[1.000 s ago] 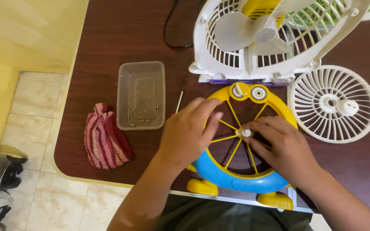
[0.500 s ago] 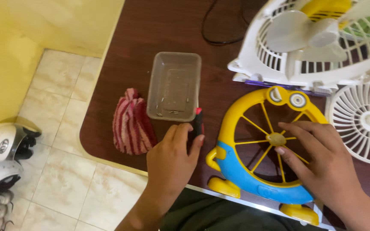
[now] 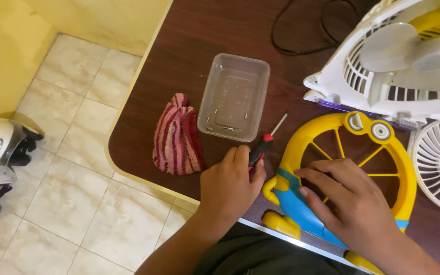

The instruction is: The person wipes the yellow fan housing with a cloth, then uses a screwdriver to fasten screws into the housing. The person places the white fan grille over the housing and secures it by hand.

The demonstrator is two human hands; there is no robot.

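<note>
A: Floor?
B: Tiles (image 3: 72, 153), cream, marbled, dark grout lines.

A: Wall?
B: Wall (image 3: 6, 46), yellow, plain, meeting the tiles at the upper left.

A: Furniture?
B: Table (image 3: 199, 35), dark brown top, pale edge band, rounded corner.

A: Light?
B: Soft, even, with faint shadows.

white fan (image 3: 403, 66) cut by top edge, screwdriver (image 3: 262, 145) handle partly hidden

Single head camera, looking steeply down, close over table (image 3: 189, 46) corner
</note>
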